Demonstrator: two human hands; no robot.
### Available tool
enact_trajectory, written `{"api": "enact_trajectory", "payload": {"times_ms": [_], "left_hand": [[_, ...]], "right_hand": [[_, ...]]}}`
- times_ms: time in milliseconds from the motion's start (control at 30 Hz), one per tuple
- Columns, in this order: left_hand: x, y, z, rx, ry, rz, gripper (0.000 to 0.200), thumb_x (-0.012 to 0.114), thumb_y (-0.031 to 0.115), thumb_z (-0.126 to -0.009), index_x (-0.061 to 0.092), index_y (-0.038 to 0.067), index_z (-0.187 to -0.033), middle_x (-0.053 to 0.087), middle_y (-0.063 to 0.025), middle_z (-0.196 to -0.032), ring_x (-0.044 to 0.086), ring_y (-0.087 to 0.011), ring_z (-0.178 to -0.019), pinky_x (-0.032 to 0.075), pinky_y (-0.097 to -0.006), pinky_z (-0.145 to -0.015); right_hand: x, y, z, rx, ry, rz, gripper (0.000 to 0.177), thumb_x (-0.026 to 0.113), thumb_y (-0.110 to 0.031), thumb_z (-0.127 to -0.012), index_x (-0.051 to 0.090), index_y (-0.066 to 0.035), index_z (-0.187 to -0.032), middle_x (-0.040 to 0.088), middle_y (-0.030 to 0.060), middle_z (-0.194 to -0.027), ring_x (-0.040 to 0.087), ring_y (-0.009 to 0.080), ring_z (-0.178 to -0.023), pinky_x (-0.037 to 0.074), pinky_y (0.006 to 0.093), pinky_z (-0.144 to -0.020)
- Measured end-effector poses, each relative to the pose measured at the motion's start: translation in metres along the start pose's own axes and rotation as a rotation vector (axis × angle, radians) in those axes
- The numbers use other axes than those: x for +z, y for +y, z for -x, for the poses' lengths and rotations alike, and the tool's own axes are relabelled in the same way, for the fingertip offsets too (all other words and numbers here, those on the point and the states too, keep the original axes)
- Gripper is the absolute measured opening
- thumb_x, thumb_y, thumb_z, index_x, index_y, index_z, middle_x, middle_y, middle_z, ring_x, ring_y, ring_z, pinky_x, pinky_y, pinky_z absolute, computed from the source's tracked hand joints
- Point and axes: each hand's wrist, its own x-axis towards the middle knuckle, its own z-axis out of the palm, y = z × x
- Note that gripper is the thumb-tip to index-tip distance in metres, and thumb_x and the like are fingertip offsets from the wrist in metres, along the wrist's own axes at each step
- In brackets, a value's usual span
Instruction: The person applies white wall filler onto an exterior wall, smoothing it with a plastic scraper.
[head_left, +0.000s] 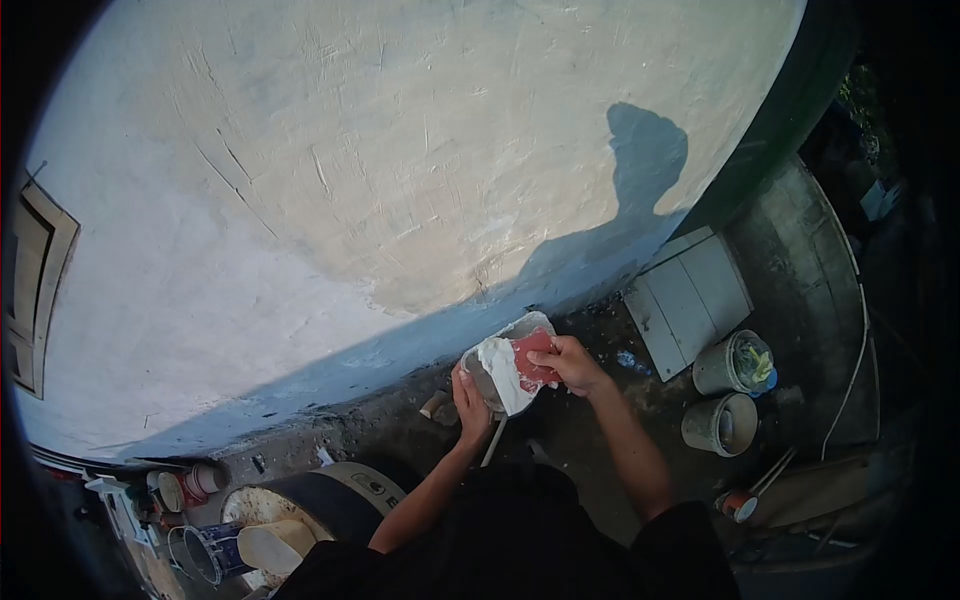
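Head view, two hands (pixel 471 402) (pixel 572 366), one red scraper (pixel 528 348)

Sunlight from behind throws a crisp shadow (pixel 648 160) on the wall (pixel 400 120); ground (pixel 585 450) dim, edges bowed, corners black.

The only view looks from the person's head, forward and steeply down, through a wide lens with dark, rounded borders. The pale wall (pixel 400 180) spans the far side, its foot slanting from near left to far right; the dark shirt (pixel 500 530) is nearest.
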Motion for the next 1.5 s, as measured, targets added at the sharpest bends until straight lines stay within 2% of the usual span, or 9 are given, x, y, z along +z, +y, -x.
{"api": "enact_trajectory", "payload": {"times_ms": [267,400,500,700,833,1100,1300,1400,1500], "left_hand": [[-0.019,-0.001,-0.010,-0.130,0.105,0.080,0.038,0.030,0.034,-0.105,0.046,0.002,-0.116,0.052,-0.0071,-0.106,0.050,-0.0140,-0.100,0.042,-0.0293,-0.090],[-0.035,0.011,-0.016,-0.068,0.150,0.016,0.039,0.030,0.038,-0.105,0.046,0.003,-0.113,0.052,-0.0064,-0.104,0.051,-0.0140,-0.098,0.044,-0.0293,-0.087],[-0.051,0.018,-0.015,-0.074,0.204,0.023,0.042,0.030,0.040,-0.104,0.046,0.003,-0.115,0.053,-0.0074,-0.108,0.054,-0.0158,-0.099,0.047,-0.0309,-0.086],[-0.071,0.044,-0.004,-0.066,0.216,0.071,0.050,0.032,0.044,-0.103,0.047,0.001,-0.123,0.055,-0.0109,-0.117,0.056,-0.0195,-0.105,0.047,-0.0339,-0.092],[-0.090,0.039,-0.005,-0.053,0.233,0.045,0.051,0.033,0.046,-0.102,0.046,0.001,-0.123,0.055,-0.0101,-0.118,0.056,-0.0206,-0.106,0.047,-0.0352,-0.092],[-0.086,0.050,0.002,-0.065,0.279,0.066,0.049,0.031,0.045,-0.103,0.045,0.001,-0.120,0.054,-0.0096,-0.114,0.056,-0.0179,-0.101,0.048,-0.0334,-0.087],[-0.108,0.047,0.009,-0.046,0.242,0.039,0.052,0.036,0.046,-0.101,0.043,0.002,-0.128,0.051,-0.0104,-0.124,0.054,-0.0204,-0.110,0.046,-0.0365,-0.093],[-0.118,0.042,0.012,-0.062,0.271,0.061,0.052,0.036,0.046,-0.101,0.041,0.002,-0.129,0.050,-0.0097,-0.124,0.053,-0.0197,-0.110,0.046,-0.0356,-0.093],[-0.120,0.043,0.013,-0.044,0.308,-0.014,0.050,0.034,0.045,-0.102,0.043,0.001,-0.127,0.051,-0.0092,-0.122,0.054,-0.0187,-0.108,0.046,-0.0341,-0.091]], "right_hand": [[0.004,-0.010,-0.016,-0.213,0.202,-0.162,0.018,0.063,-0.010,-0.091,0.063,0.001,-0.105,0.066,0.0049,-0.095,0.062,0.0088,-0.083,0.052,0.0259,-0.075],[0.018,-0.019,-0.068,-0.386,0.521,-0.102,0.015,0.065,-0.012,-0.090,0.063,-0.002,-0.101,0.065,0.0031,-0.092,0.061,0.0086,-0.080,0.051,0.0253,-0.071],[0.038,-0.029,-0.125,-0.441,0.830,0.092,0.016,0.066,-0.012,-0.086,0.064,0.000,-0.095,0.067,0.0095,-0.084,0.064,0.0140,-0.073,0.052,0.0301,-0.067],[0.113,-0.112,-0.153,-0.599,0.936,0.336,0.015,0.062,-0.011,-0.082,0.054,-0.001,-0.073,0.062,0.0086,-0.052,0.065,0.0244,-0.054,0.051,0.0346,-0.061],[0.140,-0.144,-0.143,-0.711,0.827,0.224,0.012,0.060,-0.010,-0.082,0.053,-0.002,-0.075,0.060,0.0099,-0.050,0.062,0.0268,-0.046,0.051,0.0363,-0.056],[0.116,-0.131,-0.095,-0.846,0.892,0.250,0.007,0.064,-0.005,-0.079,0.058,0.000,-0.079,0.064,0.0117,-0.069,0.064,0.0257,-0.062,0.047,0.0355,-0.060],[0.044,-0.025,-0.117,-0.640,0.938,-0.068,0.017,0.066,-0.002,-0.084,0.062,0.002,-0.099,0.066,0.0091,-0.092,0.062,0.0136,-0.079,0.050,0.0284,-0.069],[0.029,-0.008,-0.138,-0.452,1.017,0.077,0.018,0.066,-0.003,-0.084,0.061,0.002,-0.101,0.066,0.0091,-0.095,0.061,0.0148,-0.081,0.050,0.0293,-0.072],[0.031,-0.012,-0.170,-0.508,0.968,0.008,0.017,0.064,-0.003,-0.083,0.060,0.004,-0.098,0.066,0.0131,-0.092,0.064,0.0203,-0.079,0.050,0.0318,-0.071]]}}
